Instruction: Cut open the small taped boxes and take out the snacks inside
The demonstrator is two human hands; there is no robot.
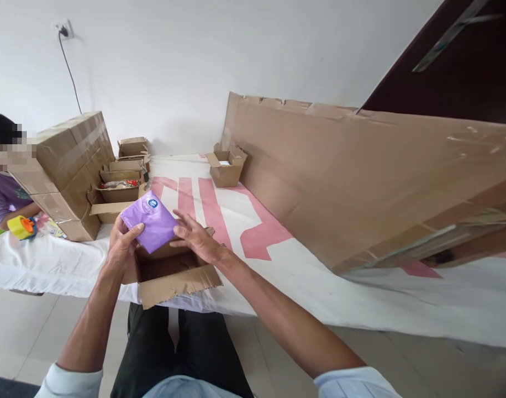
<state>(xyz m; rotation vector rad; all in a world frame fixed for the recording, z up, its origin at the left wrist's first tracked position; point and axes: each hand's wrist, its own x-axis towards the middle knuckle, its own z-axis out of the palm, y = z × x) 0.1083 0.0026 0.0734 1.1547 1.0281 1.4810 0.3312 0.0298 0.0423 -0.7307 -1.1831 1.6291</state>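
Observation:
Above an open cardboard box (178, 284) at the table's front edge, a flat purple packet (156, 229) with a round blue logo is held tilted. My left hand (124, 240) grips its left side, thumb on the front face. At its right edge is my right hand (197, 237), fingers apart; whether the fingertips touch the packet I cannot tell. The box's flaps are folded out, and the part of its inside that shows is dark and bare.
Several open small boxes (120, 193) line the left, one holding red-wrapped items, beside stacked taped cartons (70, 166). Another small box (226, 168) stands at the back. A large cardboard sheet (340, 182) leans on the right. At far left are a person (4, 193) and a tape roll (21, 227).

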